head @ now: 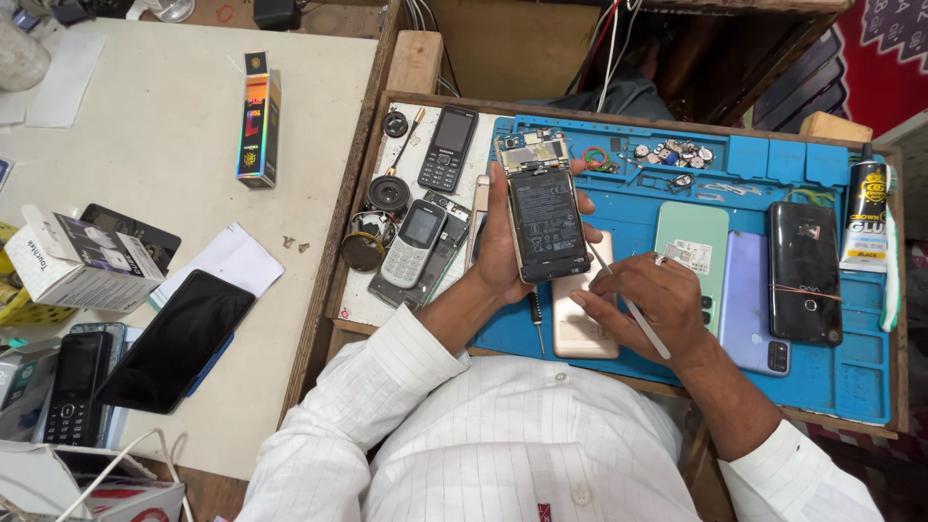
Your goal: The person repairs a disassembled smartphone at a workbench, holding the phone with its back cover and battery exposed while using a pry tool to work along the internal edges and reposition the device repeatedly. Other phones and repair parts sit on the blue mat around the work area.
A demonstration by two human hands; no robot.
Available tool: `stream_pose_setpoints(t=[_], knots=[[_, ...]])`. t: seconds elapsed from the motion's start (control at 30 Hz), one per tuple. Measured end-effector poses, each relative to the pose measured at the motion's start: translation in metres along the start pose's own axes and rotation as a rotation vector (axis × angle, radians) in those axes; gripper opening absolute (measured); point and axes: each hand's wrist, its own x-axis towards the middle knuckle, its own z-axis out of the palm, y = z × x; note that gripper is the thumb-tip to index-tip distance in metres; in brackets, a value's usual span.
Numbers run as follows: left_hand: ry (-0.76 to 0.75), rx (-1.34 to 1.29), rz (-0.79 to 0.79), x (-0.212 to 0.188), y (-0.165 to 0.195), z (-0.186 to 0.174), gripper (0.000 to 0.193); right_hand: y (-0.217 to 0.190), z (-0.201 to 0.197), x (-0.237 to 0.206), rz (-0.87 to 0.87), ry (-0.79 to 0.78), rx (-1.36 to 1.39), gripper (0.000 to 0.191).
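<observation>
My left hand point(498, 253) grips an opened smartphone point(543, 208) with its back cover off, battery and circuit board showing upward. My right hand point(646, 298) holds a thin white-handled tool point(628, 304), its tip next to the phone's lower right edge. Both hands hover over a blue work mat point(851, 372). A gold phone back point(583, 329) lies flat under the held phone.
On the mat lie a green phone point(692, 232), a purple phone point(749, 304), a black phone point(804, 274), a glue tube point(865, 215) and small parts point(672, 153). Left of it are keypad phones point(448, 147), a screwdriver point(535, 314), speakers. The white table carries boxes point(259, 118) and a black screen point(176, 340).
</observation>
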Motion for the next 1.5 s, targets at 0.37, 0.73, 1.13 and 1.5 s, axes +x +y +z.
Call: stream_pose_setpoints(t=[0.37,0.73,1.13,1.5], knots=[[0.030,-0.009,0.045,0.001,0.000,-0.002,0.093,-0.005,-0.005,0.001,0.069,0.107,-0.036,0.026],[-0.077,0.088,-0.159,-0.005,-0.011,-0.002,0.093,-0.005,0.000,0.001,0.036,0.128,-0.006,0.072],[-0.094,0.089,-0.153,-0.003,-0.015,-0.006,0.089,-0.003,0.003,-0.004,0.127,0.090,0.037,0.082],[0.063,-0.029,-0.133,-0.002,-0.007,0.001,0.090,-0.007,0.002,-0.001,0.155,0.062,0.099,0.076]])
